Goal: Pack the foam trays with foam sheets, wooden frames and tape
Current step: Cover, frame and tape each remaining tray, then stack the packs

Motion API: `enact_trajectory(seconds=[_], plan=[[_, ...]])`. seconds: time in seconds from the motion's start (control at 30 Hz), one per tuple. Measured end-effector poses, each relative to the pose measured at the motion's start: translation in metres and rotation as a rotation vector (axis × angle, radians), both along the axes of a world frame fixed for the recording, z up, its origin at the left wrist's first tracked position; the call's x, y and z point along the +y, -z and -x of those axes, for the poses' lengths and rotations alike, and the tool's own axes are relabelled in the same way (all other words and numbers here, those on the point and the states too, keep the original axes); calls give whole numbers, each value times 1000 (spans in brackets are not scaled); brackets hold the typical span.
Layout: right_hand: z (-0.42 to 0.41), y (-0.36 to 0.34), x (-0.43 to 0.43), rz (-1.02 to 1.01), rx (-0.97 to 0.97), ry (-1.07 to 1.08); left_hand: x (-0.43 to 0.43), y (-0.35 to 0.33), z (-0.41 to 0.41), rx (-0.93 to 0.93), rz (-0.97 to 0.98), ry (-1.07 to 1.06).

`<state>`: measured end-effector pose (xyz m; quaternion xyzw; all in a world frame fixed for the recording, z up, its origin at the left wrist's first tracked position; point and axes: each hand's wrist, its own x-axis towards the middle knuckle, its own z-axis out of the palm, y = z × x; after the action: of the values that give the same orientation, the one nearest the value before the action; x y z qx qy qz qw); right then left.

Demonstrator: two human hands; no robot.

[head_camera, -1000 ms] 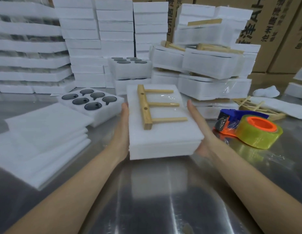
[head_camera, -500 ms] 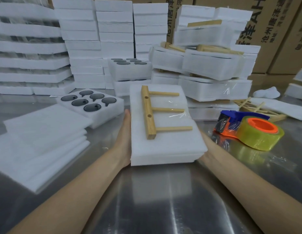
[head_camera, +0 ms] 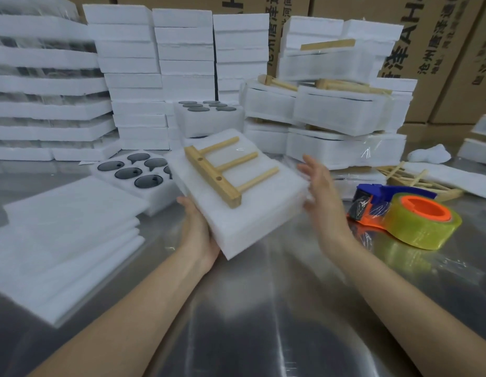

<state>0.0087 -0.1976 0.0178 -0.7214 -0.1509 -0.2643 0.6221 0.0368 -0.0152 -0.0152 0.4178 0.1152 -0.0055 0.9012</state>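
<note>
A packed white foam tray (head_camera: 252, 213) with a wooden frame (head_camera: 225, 172) taped on top is lifted above the metal table (head_camera: 263, 308), turned at an angle. My left hand (head_camera: 198, 229) holds it from below at its near left corner. My right hand (head_camera: 318, 186) touches its right edge with straight, spread fingers. A tape dispenser (head_camera: 407, 213), orange and blue with a yellowish roll, lies on the table to the right. A stack of foam sheets (head_camera: 65, 232) lies at the left. An open tray with dark round items (head_camera: 133, 172) sits behind the lifted one.
Tall stacks of white foam trays (head_camera: 127, 77) fill the back and left. Packed trays with wooden frames (head_camera: 339, 110) are piled at the back right. Loose wooden frames (head_camera: 415, 178) lie at the right. Cardboard boxes (head_camera: 440, 50) stand behind.
The packed tray has been raised off the table and rotated clockwise. My left hand moved under its near corner; my right hand came off the side and opened.
</note>
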Motion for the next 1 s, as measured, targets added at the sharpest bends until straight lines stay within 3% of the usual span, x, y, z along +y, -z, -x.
enact_trajectory(seconds=[0.1, 0.17, 0.3, 0.57, 0.7, 0.87, 1.0], plan=[[2, 14, -3, 779, -386, 16, 6, 0, -2, -63, 61, -7], [-1, 24, 1, 1097, -487, 132, 6, 3, -3, -68, 55, 24], [-10, 19, 0, 948, -539, 285, -4, 5, 1, -157, -68, 65], [-13, -8, -24, 816, -824, 583, -12, 10, 2, -417, -792, 66], [-21, -42, -28, 747, -854, 717, -15, 18, -2, -444, -927, 92], [-70, -130, -28, 614, -670, 858, -14, 20, -2, -365, -997, 154], [-134, -194, -51, 653, -366, 711, -14, 13, 0, -372, -1024, 141]])
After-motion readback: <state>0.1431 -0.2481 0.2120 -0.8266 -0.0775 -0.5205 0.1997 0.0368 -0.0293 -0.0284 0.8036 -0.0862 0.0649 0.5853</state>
